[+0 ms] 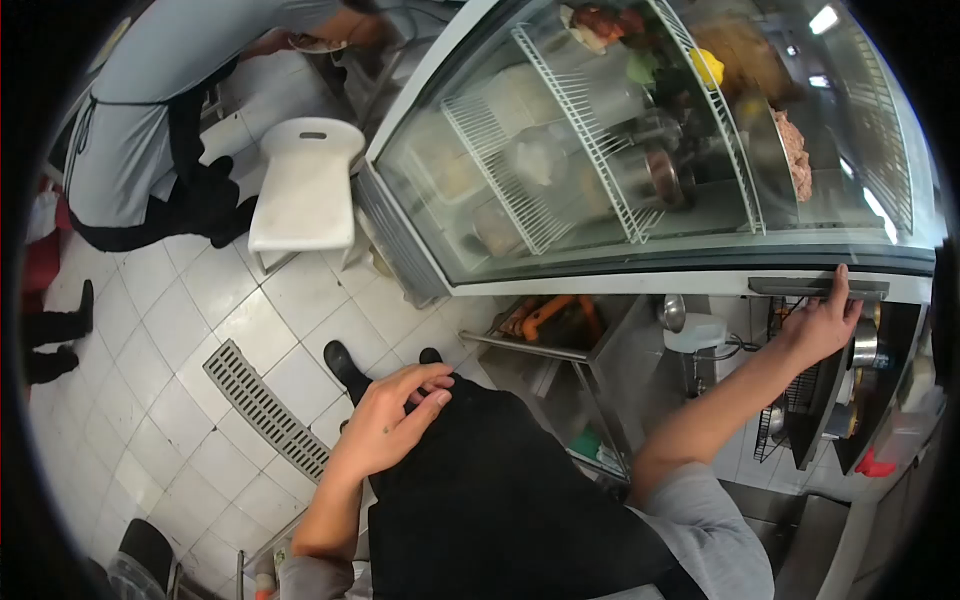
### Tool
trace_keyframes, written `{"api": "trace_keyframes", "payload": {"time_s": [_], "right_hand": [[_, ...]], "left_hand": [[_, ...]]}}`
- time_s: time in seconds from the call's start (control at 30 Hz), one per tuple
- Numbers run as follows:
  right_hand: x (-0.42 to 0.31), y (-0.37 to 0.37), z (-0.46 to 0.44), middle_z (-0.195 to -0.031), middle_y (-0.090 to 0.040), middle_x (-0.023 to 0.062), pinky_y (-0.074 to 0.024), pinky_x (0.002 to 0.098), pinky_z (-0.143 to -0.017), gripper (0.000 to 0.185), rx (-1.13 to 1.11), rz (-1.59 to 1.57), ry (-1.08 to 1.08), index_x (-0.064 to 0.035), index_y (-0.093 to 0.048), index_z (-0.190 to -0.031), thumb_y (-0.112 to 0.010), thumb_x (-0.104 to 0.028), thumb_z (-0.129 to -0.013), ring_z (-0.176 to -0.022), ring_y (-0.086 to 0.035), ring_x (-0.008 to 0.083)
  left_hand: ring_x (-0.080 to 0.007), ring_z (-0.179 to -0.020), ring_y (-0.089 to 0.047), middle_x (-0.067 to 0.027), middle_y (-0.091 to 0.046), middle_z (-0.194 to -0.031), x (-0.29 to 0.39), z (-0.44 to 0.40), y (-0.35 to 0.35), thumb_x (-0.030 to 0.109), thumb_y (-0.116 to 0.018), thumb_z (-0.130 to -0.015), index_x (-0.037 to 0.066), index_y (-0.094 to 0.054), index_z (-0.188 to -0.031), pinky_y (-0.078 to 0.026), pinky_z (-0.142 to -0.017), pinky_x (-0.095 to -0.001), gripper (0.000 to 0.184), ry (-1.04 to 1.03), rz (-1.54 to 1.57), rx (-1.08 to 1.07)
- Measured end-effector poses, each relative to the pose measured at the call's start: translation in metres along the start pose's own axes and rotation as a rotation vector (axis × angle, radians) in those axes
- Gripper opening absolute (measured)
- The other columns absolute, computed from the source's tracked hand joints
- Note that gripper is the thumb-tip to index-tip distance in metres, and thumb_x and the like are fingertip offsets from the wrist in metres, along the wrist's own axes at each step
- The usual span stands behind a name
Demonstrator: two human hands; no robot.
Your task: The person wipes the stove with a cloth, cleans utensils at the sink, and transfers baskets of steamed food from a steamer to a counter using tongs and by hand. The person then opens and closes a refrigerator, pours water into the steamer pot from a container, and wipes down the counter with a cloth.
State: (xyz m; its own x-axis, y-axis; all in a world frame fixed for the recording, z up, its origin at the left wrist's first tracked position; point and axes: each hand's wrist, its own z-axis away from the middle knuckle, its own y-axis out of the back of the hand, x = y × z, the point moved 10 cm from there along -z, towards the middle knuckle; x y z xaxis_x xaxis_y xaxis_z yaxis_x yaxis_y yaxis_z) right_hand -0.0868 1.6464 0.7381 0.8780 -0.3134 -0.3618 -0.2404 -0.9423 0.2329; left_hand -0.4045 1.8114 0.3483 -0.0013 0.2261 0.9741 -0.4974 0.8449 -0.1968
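My right hand point(829, 322) is at the dark handle point(775, 287) on the frame of a glass fridge door point(600, 285). Its index finger reaches over the handle while the other fingers curl at it. Behind the glass are wire shelves point(575, 100), a yellow lemon-like item point(707, 68), minced meat point(792, 155) and several metal and clear containers. In front of my black apron point(480, 480) hovers my left hand point(398, 418), loosely bent, a gap between thumb and fingers. Nothing shows in it.
A white plastic stool point(307, 185) stands left of the fridge, near a bending person in grey point(130, 150). Below the door is a steel unit point(630, 365) with orange items point(548, 316). Racks with pots point(865, 345) are at right. A drain grate point(262, 410) crosses the tiled floor.
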Motion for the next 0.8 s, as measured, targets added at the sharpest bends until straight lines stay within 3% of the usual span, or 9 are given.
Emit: {"api": "trace_keyframes", "payload": {"time_s": [0.03, 0.13, 0.33, 0.5, 0.57, 0.63, 0.7, 0.77, 0.8], "right_hand": [[-0.005, -0.005, 0.0, -0.106, -0.057, 0.013, -0.0452, 0.0273, -0.076, 0.039, -0.053, 0.044, 0.016, 0.0071, -0.052, -0.113, -0.063, -0.001, -0.077, -0.09, -0.056, 0.0179], [0.008, 0.0, 0.0, -0.089, -0.059, 0.0096, -0.0442, 0.0271, -0.067, 0.018, 0.088, -0.159, -0.303, 0.0049, -0.058, -0.09, -0.062, 0.005, -0.072, -0.077, -0.056, 0.018], [0.011, -0.001, -0.005, -0.097, -0.06, 0.0109, -0.0453, 0.0274, -0.073, 0.032, 0.032, -0.17, -0.196, 0.0084, -0.055, -0.104, -0.064, 0.002, -0.074, -0.081, -0.057, 0.0167], [-0.069, 0.002, 0.036, -0.102, -0.059, 0.0131, -0.0435, 0.0281, -0.081, 0.043, 0.095, -0.104, -0.126, 0.0089, -0.051, -0.112, -0.069, -0.005, -0.076, -0.09, -0.055, 0.0162], [-0.099, 0.008, 0.051, -0.109, -0.056, 0.016, -0.0421, 0.0284, -0.087, 0.059, 0.099, -0.102, -0.044, 0.0106, -0.042, -0.118, -0.075, -0.011, -0.075, -0.097, -0.054, 0.0184], [-0.116, 0.014, 0.064, -0.115, -0.05, 0.016, -0.0419, 0.0314, -0.092, 0.068, 0.05, -0.305, 0.125, 0.0083, -0.035, -0.121, -0.078, -0.017, -0.074, -0.104, -0.051, 0.0214], [-0.13, 0.019, 0.073, -0.115, -0.049, 0.0149, -0.0435, 0.0309, -0.09, 0.063, 0.028, -0.547, 0.306, 0.0046, -0.039, -0.122, -0.075, -0.019, -0.076, -0.102, -0.052, 0.0206], [-0.121, 0.019, 0.074, -0.114, -0.05, 0.0127, -0.0444, 0.0295, -0.087, 0.054, -0.014, -0.792, 0.275, 0.0015, -0.042, -0.12, -0.072, -0.018, -0.079, -0.098, -0.053, 0.0193], [-0.112, 0.015, 0.071, -0.113, -0.051, 0.0109, -0.0444, 0.029, -0.086, 0.046, -0.049, -0.791, 0.215, 0.0015, -0.046, -0.118, -0.068, -0.017, -0.082, -0.097, -0.053, 0.0177]], "left_hand": [[-0.0167, -0.087, -0.06, -0.0111, -0.065, -0.097, -0.004, 0.002, 0.002, 0.008, -0.055, -0.086, -0.001, -0.058, -0.11, -0.046, -0.076, -0.0274, 0.025, 0.011, 0.007, -0.005], [-0.0168, -0.087, -0.061, -0.0107, -0.066, -0.096, -0.011, 0.011, 0.014, 0.009, -0.055, -0.087, -0.001, -0.058, -0.11, -0.046, -0.076, -0.0279, 0.025, 0.033, 0.018, 0.004], [-0.0172, -0.088, -0.061, -0.0097, -0.067, -0.095, 0.003, 0.011, 0.024, 0.013, -0.056, -0.087, -0.001, -0.058, -0.11, -0.046, -0.077, -0.029, 0.027, 0.019, 0.011, 0.034], [-0.0197, -0.095, -0.059, -0.0114, -0.064, -0.104, 0.056, -0.02, -0.005, 0.014, -0.058, -0.085, 0.0, -0.056, -0.115, -0.046, -0.082, -0.0315, 0.033, -0.055, -0.082, -0.067], [-0.0237, -0.11, -0.052, -0.0141, -0.053, -0.124, 0.1, -0.034, -0.028, 0.018, -0.065, -0.081, 0.002, -0.046, -0.127, -0.042, -0.09, -0.0358, 0.052, -0.249, -0.175, -0.105], [-0.0259, -0.115, -0.047, -0.0153, -0.046, -0.129, 0.141, -0.043, -0.053, 0.023, -0.069, -0.077, 0.003, -0.041, -0.132, -0.039, -0.094, -0.0382, 0.065, -0.398, -0.242, -0.105], [-0.0281, -0.12, -0.042, -0.0165, -0.04, -0.134, 0.179, -0.044, -0.067, 0.028, -0.073, -0.073, 0.004, -0.035, -0.137, -0.036, -0.097, -0.0405, 0.078, -0.563, -0.293, -0.092], [-0.0377, -0.123, -0.033, -0.0222, -0.036, -0.131, 0.211, -0.034, -0.075, 0.038, -0.078, -0.066, 0.005, -0.02, -0.142, -0.031, -0.102, -0.0415, 0.101, -0.766, -0.458, 0.016], [-0.039, -0.126, -0.027, -0.0231, -0.034, -0.131, 0.217, -0.031, -0.063, 0.04, -0.083, -0.056, 0.001, -0.038, -0.134, -0.029, -0.103, -0.0439, 0.098, -0.752, -0.326, 0.134]]}}
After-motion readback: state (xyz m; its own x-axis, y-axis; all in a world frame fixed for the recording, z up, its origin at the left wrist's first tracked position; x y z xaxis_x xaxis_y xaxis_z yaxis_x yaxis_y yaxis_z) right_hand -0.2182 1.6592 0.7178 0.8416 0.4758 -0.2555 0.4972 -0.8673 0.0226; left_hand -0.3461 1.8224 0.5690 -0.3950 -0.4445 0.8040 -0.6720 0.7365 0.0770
